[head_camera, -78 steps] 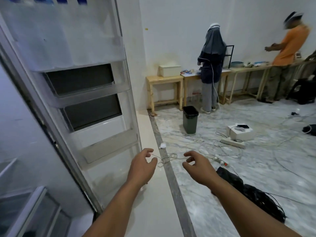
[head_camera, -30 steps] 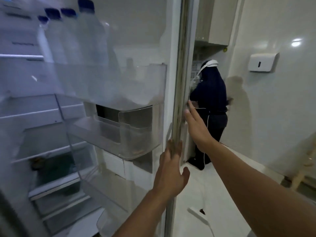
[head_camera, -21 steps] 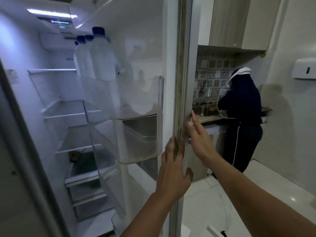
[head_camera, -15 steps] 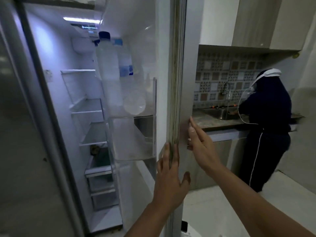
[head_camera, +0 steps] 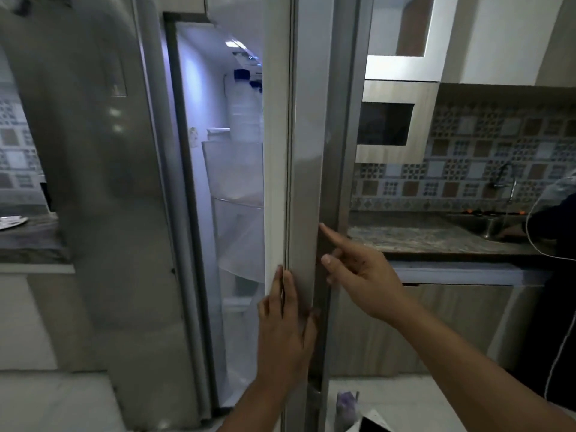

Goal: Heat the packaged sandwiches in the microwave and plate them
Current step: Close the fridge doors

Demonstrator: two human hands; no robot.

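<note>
Right now the biggest thing I see is the fridge door (head_camera: 307, 151), a tall brushed-metal slab seen nearly edge-on, with a pale rubber seal running down its inner side. Left of it a narrow lit gap shows the fridge interior (head_camera: 199, 120): smooth white walls, clear plastic door bins (head_camera: 237, 182) with curved rims, and a blue-capped bottle (head_camera: 243, 110) standing in the upper bin. Further left stands the other fridge door (head_camera: 103, 182), dull grey and glossy. To the right a speckled stone tabletop (head_camera: 430, 236) runs under patterned square tiles to a steel sink (head_camera: 486, 224), and a dark microwave window (head_camera: 385, 124) sits in a wood-grain cabinet above it.

My left hand (head_camera: 285, 332) lies flat against the door's edge, fingers (head_camera: 280, 282) straight and released, tips on the seal line. My right hand (head_camera: 364, 275) is loose on the door's outer face, forefinger stretched up and touching the metal, the others half curled, grasping nothing.

I cannot see the packaged sandwiches anywhere; neither hand holds them.

Only a slim gap remains beside the door, while the floor to the right lies open up to a dark-clothed person (head_camera: 554, 244) at the sink.
</note>
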